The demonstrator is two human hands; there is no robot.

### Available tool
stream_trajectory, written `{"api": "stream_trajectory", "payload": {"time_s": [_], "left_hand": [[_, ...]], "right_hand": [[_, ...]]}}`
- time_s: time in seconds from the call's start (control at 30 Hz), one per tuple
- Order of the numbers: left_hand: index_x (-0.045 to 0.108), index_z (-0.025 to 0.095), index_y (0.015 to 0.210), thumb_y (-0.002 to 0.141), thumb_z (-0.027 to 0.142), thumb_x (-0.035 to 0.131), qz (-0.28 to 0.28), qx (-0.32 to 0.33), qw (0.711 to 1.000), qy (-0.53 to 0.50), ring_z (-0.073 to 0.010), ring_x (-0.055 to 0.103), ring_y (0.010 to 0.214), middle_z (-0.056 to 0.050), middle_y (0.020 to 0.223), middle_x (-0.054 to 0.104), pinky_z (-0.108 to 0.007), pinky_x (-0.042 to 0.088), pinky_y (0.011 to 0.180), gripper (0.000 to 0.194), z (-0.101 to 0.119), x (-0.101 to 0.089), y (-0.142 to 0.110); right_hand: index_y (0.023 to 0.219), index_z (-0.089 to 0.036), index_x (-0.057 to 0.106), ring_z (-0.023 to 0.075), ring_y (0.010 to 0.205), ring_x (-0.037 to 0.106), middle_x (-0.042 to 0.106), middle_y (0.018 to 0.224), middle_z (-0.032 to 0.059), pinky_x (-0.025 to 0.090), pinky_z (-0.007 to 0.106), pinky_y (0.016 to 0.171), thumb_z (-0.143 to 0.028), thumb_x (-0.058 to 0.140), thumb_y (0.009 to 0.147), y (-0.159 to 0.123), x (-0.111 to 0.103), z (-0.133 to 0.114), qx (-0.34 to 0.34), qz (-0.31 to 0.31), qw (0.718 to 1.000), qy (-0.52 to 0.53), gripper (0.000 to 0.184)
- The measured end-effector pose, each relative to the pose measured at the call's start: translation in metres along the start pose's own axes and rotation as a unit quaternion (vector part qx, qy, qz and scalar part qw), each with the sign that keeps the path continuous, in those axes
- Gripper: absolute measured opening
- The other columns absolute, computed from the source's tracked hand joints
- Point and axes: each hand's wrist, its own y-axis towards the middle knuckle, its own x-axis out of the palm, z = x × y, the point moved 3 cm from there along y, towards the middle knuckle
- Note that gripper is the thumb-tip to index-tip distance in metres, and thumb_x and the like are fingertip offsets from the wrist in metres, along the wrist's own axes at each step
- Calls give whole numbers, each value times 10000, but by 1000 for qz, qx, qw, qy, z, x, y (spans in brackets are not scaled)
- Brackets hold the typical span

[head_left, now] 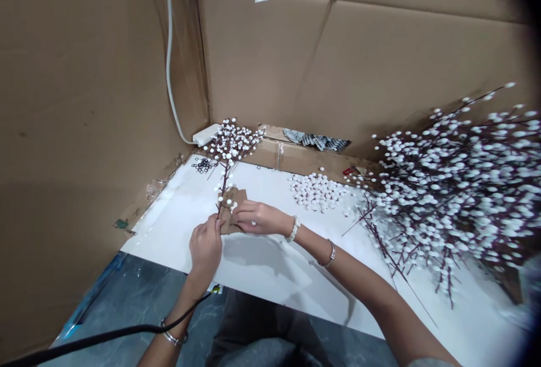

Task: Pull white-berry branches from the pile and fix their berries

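Observation:
My left hand (205,246) is closed around the lower stem of a dark twig with white berries (231,144), held upright above a white sheet (270,268). My right hand (257,217) is curled on a small piece of brown cardboard (234,204) wrapped at the twig's stem, just beside the left hand. Both wrists wear bracelets.
A big pile of berry branches (456,186) lies at the right. Loose white berries (316,191) form a heap in the middle back, small black rings (204,165) lie back left. Cardboard walls (84,102) enclose the space; a white cable and plug (206,135) hang at the corner. A black cord (105,336) crosses my left arm.

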Motion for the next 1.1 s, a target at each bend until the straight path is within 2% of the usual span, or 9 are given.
{"api": "stream_trajectory", "payload": {"time_s": [0.23,0.47,0.63,0.77,0.87,0.97,1.03,1.1], "left_hand": [[667,137,1093,1005,336,359,20,10,999,38,-251,670,811,-135,799,727,-321,459,803,377,7,1,-3],[672,151,1075,1003,355,376,33,4,998,44,-240,664,830,-125,803,720,-302,454,804,366,9,2,-6],[671,148,1074,1007,357,380,37,7,997,65,-235,668,806,-121,787,714,-286,447,732,364,8,3,-8],[672,149,1074,994,335,436,50,10,996,76,-231,672,762,-99,743,705,-277,431,663,311,8,4,-8],[671,157,1056,981,324,472,62,5,995,80,-226,669,735,-83,731,701,-273,415,629,271,7,5,-8],[668,161,1041,985,327,463,72,-2,995,75,-222,669,734,-82,756,710,-272,409,621,269,6,6,-9],[662,161,1031,992,332,447,78,1,995,63,-219,670,741,-81,771,717,-272,413,627,277,6,7,-10],[652,163,1029,997,331,435,79,3,996,49,-216,670,745,-74,788,723,-273,419,635,276,6,8,-11]], "right_hand": [[1047,-153,624,201,1046,615,698,1094,132,550,352,908,-153,444,962,-22,4,-13,-30,7,997,-71,199],[1085,-185,604,197,1044,628,693,1065,122,569,341,886,-140,468,948,-36,0,-21,-38,71,993,-88,198],[1127,-174,578,206,1021,626,680,1058,152,571,350,850,-108,517,912,-51,-8,-21,-3,103,994,-44,233],[1085,-200,593,199,1020,635,684,1062,118,563,364,866,-126,526,915,-66,-14,-18,74,166,983,18,197],[1000,-204,616,188,921,665,696,988,86,565,351,828,-176,557,912,-77,-15,-10,194,246,947,75,110],[933,-194,617,166,746,659,676,840,54,564,313,707,-275,605,896,-88,-11,-1,318,311,884,148,89],[906,-193,596,153,653,632,640,746,26,550,298,634,-339,627,881,-93,-7,5,370,335,839,215,151],[895,-196,580,148,626,617,616,703,8,544,294,617,-374,638,872,-97,-4,8,390,352,806,272,188]]}}
